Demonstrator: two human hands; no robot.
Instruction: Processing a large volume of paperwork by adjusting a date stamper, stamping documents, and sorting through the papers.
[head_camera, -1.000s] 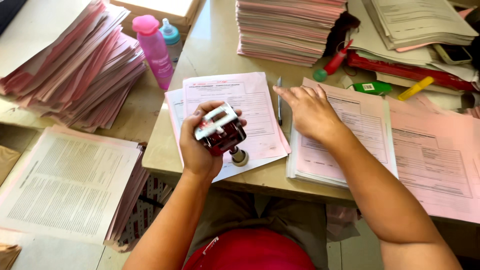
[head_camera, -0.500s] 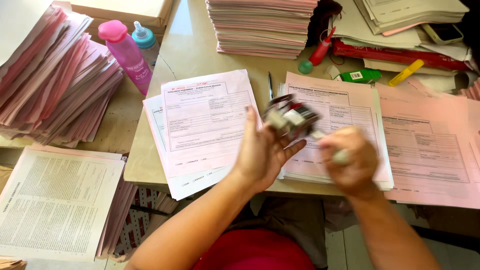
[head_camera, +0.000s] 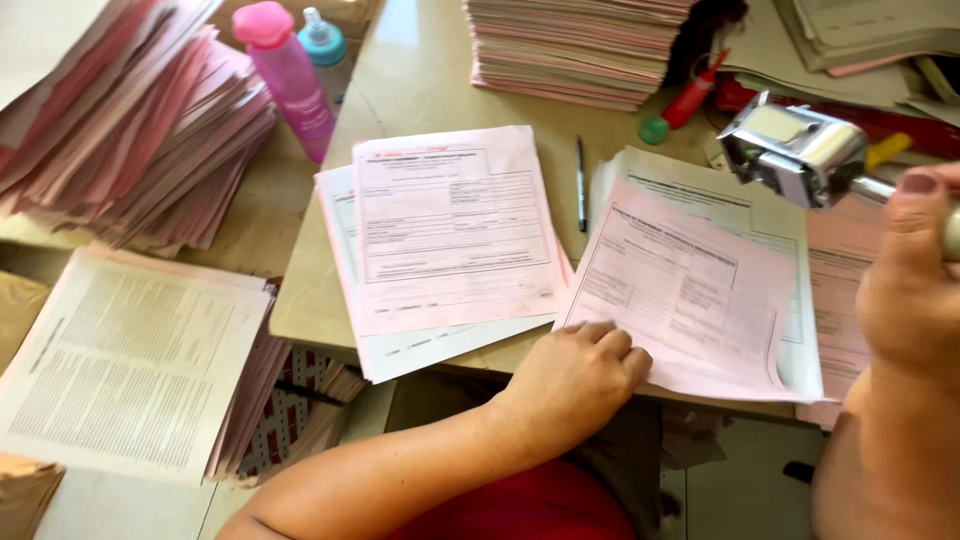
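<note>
the right hand (head_camera: 905, 290) is raised at the frame's right edge, fingers wrapped round the handle of a metal stamper (head_camera: 800, 152), thumb up along the grip; the stamper hangs tilted in the air above the right-hand pile, not touching paper, its shiny boxy head facing the forms. the left hand (head_camera: 580, 375) lies loosely curled, fingers pressed together, knuckles down on the near edge of the pink form (head_camera: 690, 290), seemingly pinning that thin sheet flat so it doesn't slide; it grips nothing. the form tops a small pile at the bench (head_camera: 420, 90) front edge, slightly overhanging. a second pile of pink and white forms (head_camera: 450, 230) lies just left, fanned a bit askew. a black pen (head_camera: 580, 185) lies between the two piles. far side: a tall neat stack of pink sheets (head_camera: 580, 45), a red marker with green cap (head_camera: 680, 105). a pink plastic bottle (head_camera: 290, 75) stands at the bench's left rim. messy slumped paper heaps (head_camera: 130, 130) lie left; below them a printed white sheet (head_camera: 130, 365).
</note>
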